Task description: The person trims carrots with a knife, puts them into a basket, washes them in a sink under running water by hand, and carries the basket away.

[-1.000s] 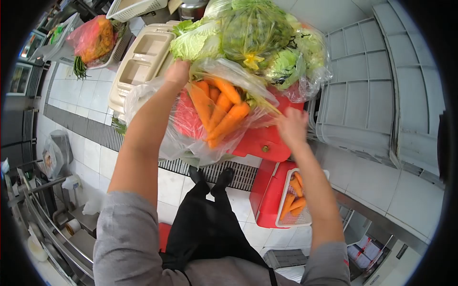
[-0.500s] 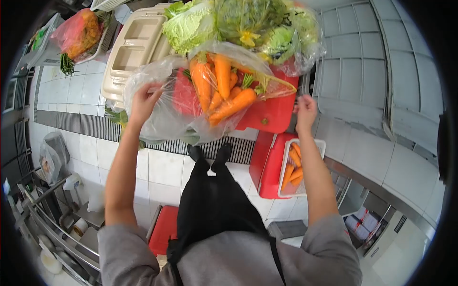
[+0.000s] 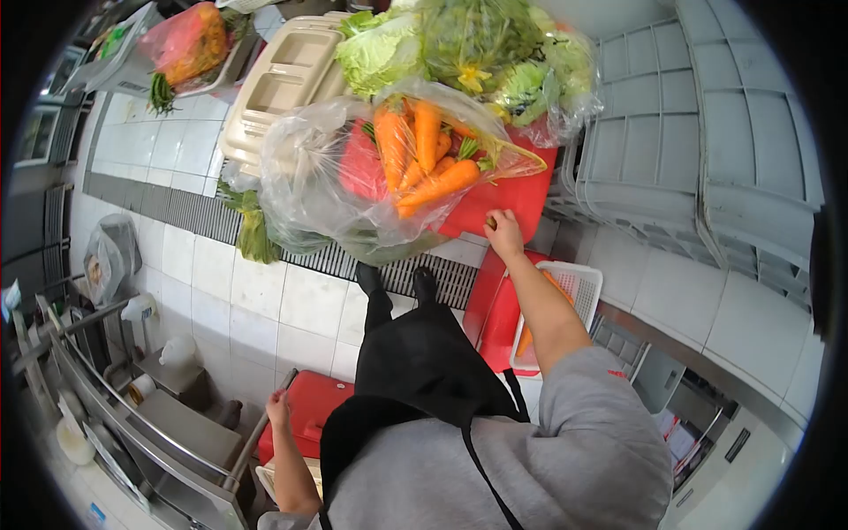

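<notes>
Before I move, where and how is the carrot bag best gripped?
I'd take the carrot bag by its narrow yellowish end, coming from the right: that part tapers out past the carrots, so it should bunch up more easily than the bulging middle.

No lettering is showing legibly anywhere. Small red marks (image 3: 617,374) are sitting on the person's short grey fabric right sleeve (image 3: 579,402), appearing too tiny to read.

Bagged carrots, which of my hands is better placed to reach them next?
Probably your right hand: it's at the red surface, near the bagged carrots, though it seems to pinch a small brownish piece. Your left hand is farther off, low at your left side.
</notes>
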`<action>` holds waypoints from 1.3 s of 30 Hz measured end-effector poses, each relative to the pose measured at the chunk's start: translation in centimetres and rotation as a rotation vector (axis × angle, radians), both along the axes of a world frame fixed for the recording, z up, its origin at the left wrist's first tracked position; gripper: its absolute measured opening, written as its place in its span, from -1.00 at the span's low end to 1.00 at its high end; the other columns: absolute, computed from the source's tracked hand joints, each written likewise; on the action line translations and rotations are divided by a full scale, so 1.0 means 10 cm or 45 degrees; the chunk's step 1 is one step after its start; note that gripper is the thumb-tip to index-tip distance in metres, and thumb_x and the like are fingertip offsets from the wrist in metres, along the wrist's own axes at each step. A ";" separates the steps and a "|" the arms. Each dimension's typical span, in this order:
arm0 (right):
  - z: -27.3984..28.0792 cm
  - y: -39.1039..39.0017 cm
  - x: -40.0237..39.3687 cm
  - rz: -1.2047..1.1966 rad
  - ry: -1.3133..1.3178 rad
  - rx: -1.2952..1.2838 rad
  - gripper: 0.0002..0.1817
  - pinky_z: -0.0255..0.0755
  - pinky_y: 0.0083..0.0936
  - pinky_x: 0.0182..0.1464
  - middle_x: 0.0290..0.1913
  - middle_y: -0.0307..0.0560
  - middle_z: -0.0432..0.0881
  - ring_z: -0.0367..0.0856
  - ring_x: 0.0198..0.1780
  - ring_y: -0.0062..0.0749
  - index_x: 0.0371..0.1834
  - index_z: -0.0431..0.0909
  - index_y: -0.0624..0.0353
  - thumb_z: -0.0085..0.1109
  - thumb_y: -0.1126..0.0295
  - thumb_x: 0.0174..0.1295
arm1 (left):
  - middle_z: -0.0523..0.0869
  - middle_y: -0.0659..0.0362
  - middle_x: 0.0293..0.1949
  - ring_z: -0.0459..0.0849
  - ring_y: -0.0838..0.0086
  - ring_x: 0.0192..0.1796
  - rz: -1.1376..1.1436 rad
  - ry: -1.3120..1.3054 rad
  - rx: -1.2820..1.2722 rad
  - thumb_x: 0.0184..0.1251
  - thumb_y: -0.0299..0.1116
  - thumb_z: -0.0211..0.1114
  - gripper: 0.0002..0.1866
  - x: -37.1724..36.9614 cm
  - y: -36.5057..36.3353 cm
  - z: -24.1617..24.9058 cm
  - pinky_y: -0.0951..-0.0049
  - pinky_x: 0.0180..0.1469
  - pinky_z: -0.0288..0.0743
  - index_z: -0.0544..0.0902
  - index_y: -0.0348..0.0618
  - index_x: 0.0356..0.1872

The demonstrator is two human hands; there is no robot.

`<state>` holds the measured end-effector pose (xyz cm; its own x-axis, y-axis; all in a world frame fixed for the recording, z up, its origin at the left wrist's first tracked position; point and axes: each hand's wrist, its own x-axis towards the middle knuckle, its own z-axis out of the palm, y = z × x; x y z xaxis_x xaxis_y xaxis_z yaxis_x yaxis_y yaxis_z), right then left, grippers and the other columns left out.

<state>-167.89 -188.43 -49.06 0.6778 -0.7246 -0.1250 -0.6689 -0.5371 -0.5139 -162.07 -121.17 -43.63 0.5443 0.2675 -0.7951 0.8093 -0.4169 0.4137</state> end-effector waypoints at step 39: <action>0.26 2.87 2.68 0.916 0.417 0.509 -0.72 0.32 -0.64 -0.51 -0.47 -0.26 0.53 0.43 -0.51 -0.59 -0.25 0.53 0.23 0.04 0.24 0.13 | 0.44 0.01 0.00 0.39 0.27 0.07 0.825 -0.939 0.296 0.01 -0.37 0.23 -0.60 1.90 2.70 1.08 0.34 0.09 0.26 0.48 -0.22 -0.06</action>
